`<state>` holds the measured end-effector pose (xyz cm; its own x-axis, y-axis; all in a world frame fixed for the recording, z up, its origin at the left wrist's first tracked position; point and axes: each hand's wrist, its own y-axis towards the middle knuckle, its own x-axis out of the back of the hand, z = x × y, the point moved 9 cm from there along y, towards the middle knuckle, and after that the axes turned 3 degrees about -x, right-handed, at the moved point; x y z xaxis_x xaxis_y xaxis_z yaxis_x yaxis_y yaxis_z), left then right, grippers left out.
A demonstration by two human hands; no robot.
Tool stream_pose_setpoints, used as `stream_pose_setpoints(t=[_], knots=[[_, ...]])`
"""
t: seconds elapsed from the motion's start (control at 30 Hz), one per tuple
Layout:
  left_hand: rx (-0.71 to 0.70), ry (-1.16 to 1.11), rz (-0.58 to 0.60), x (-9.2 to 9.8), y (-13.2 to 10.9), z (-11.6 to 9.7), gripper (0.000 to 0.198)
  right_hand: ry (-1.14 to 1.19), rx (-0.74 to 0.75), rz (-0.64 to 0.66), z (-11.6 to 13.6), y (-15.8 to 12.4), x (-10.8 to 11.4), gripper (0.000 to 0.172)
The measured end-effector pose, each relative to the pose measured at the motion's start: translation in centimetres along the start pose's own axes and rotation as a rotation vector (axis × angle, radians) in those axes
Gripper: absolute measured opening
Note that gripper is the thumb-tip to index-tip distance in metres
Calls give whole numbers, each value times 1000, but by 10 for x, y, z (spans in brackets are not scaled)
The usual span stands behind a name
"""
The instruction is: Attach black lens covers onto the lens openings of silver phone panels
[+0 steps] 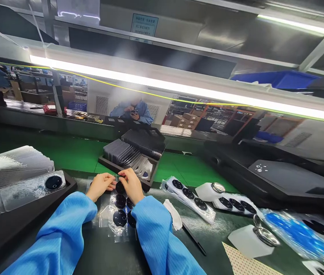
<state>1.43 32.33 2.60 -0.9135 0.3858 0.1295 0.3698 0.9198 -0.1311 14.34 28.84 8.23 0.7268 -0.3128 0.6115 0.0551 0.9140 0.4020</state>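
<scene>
Clear film with round black camera-lens covers (120,218) lies on the dark work surface between my blue sleeves. At its far end, my left hand (102,186) has its fingers bent together at the left edge of a black disc (120,187). Over the right side of that same disc, my right hand (132,185) pinches with thumb and forefinger. Whatever thin piece the fingertips hold is too small to make out. Just beyond the hands stands a black tray (104,162) with rows of thin dark plates (122,152).
At left, a black tray (70,183) holds stacked clear phone-back panels (27,191). On the right lie bagged black discs (189,194), a white cloth (173,214), black tweezers (194,238), two white bottles (206,191) and a blue bag (299,233). A person (135,110) sits across.
</scene>
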Motion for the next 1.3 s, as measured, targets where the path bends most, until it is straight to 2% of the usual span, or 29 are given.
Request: stream_pose_setpoints(t=[0.2,0.37,0.6,0.7,0.9,1.07,1.13,1.3], knots=[[-16,58,-8,-1,-1,-2,27,-25,138,43,13,10,-6,16],[-49,179,-25,-1,1,-2,27,-30,205,40,12,3,-8,18],[-196,628,-147,8,1,-14,28,-107,333,162,5,-22,-5,15],[-279,840,-199,5,-1,-20,29,-143,395,232,-1,-37,0,16],[-414,1141,-239,-9,-2,-27,28,-201,441,248,-20,-71,16,18],[-532,1253,-233,-25,-7,-39,28,-228,417,212,-28,-87,21,19],[-600,1264,-189,-38,-11,-44,28,-235,397,193,-28,-87,22,20],[-773,1214,39,-79,-15,-41,21,-260,393,161,-23,-80,22,35]])
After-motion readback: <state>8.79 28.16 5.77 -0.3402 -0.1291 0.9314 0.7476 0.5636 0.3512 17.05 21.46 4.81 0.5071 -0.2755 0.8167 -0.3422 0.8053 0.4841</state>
